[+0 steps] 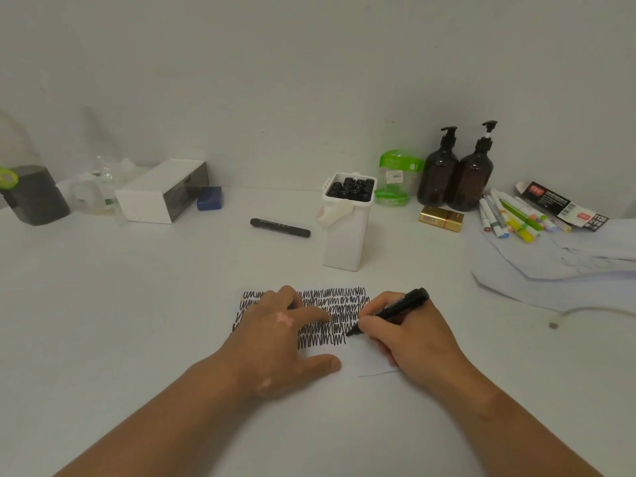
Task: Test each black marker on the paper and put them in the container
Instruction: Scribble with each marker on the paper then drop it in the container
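The left hand (282, 333) lies flat on the paper (370, 363) near the middle of the table (137, 304), fingers spread and straight, pressing it down. The right hand (402, 339) grips a black marker (395, 309) like a pen, its tip touching the paper at the right end of the lowest row of black scribbles. Farther back stands a white container (344, 242) filled with capped black markers. A second black marker (280, 227) lies on the table just left of it.
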`<state>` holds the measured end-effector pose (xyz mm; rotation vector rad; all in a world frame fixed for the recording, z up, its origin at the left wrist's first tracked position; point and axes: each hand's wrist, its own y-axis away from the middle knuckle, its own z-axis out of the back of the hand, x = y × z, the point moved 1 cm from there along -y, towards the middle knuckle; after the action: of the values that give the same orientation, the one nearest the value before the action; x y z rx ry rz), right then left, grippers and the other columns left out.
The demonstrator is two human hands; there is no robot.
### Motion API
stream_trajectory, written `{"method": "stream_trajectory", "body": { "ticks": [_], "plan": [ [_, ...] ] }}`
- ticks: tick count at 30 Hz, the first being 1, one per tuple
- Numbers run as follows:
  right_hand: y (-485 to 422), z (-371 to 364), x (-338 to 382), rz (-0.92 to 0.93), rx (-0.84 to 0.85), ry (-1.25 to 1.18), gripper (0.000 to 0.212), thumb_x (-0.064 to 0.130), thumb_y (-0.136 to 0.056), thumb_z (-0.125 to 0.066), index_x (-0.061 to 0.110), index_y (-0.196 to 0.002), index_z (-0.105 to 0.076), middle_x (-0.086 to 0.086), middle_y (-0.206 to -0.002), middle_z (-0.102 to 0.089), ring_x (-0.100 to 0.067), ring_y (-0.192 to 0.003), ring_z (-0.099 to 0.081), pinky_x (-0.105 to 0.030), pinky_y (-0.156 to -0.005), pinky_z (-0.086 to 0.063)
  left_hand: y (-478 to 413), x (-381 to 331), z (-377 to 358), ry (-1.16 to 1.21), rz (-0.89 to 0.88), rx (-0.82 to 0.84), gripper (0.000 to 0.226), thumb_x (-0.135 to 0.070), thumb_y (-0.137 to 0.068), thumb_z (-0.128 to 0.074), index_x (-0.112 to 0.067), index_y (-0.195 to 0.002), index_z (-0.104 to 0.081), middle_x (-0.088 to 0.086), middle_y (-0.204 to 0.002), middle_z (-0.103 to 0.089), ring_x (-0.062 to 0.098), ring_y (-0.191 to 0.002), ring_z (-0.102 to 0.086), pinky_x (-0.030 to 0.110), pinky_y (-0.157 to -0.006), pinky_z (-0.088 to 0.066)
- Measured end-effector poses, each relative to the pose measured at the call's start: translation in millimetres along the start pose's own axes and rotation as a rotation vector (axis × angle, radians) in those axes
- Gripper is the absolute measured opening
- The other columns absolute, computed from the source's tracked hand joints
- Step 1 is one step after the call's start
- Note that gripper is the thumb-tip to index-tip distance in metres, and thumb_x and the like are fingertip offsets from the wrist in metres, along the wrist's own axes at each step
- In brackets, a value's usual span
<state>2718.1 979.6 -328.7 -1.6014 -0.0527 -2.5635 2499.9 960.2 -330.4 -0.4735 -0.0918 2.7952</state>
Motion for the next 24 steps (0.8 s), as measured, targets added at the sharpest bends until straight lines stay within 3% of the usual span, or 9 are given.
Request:
{"method": "stream_trajectory", "body": {
  "ticks": [6,10,15,21,24],
  "plan": [
    [-0.4,1.2,0.2,0.03,0.018,0.08,0.008,0.036,-0.07,-0.07,0.033,-0.077,-0.074,0.017,-0.053,-0.062,0.001,-0.047,-0.052,-0.009,-0.046,-0.037,0.5,-0.6,0.3,-0.003,0.009,0.008,0.072,-0.08,-0.075,-0.059,-0.049,-0.138,-0.049,-0.013,-0.116,-0.042,0.011,-0.111,-0.041,0.028,-0.102,-0.036],
    [-1.1,2.1,0.0,0.018,-0.018,0.055,0.004,0.028,-0.077,-0.074,0.032,-0.077,-0.074,0.014,-0.053,-0.063,-0.002,-0.044,-0.053,-0.011,-0.044,-0.039,0.5,-1.3,0.9,0.007,0.013,0.007,0.071,-0.08,-0.074,-0.06,-0.05,-0.138,-0.05,-0.013,-0.116,-0.042,0.011,-0.111,-0.041,0.026,-0.101,-0.035],
    [-1.1,2.7,1.6,0.027,-0.021,0.114,0.001,0.032,-0.075,-0.072,0.033,-0.074,-0.073,0.016,-0.064,-0.068,0.003,-0.057,-0.058,-0.007,-0.051,-0.04,0.1,-1.6,1.9,0.009,0.017,0.02,0.072,-0.081,-0.074,-0.058,-0.05,-0.138,-0.049,-0.014,-0.116,-0.041,0.01,-0.113,-0.041,0.029,-0.104,-0.036],
    [-1.1,2.8,2.7,0.014,-0.022,0.1,0.006,0.035,-0.071,-0.069,0.03,-0.07,-0.069,0.017,-0.057,-0.063,0.002,-0.054,-0.055,-0.007,-0.05,-0.039,0.4,-2.7,3.0,0.008,0.024,0.03,0.072,-0.081,-0.074,-0.059,-0.049,-0.138,-0.049,-0.014,-0.116,-0.042,0.011,-0.112,-0.042,0.029,-0.103,-0.037],
    [-3.2,3.4,0.2,0.006,-0.073,0.111,0.008,0.03,-0.08,-0.072,0.029,-0.073,-0.071,0.017,-0.064,-0.068,0.002,-0.063,-0.061,-0.006,-0.053,-0.04,0.5,-2.7,3.4,0.01,0.024,0.032,0.071,-0.081,-0.074,-0.059,-0.049,-0.137,-0.049,-0.013,-0.115,-0.042,0.012,-0.112,-0.042,0.031,-0.104,-0.037]
  ]
}}
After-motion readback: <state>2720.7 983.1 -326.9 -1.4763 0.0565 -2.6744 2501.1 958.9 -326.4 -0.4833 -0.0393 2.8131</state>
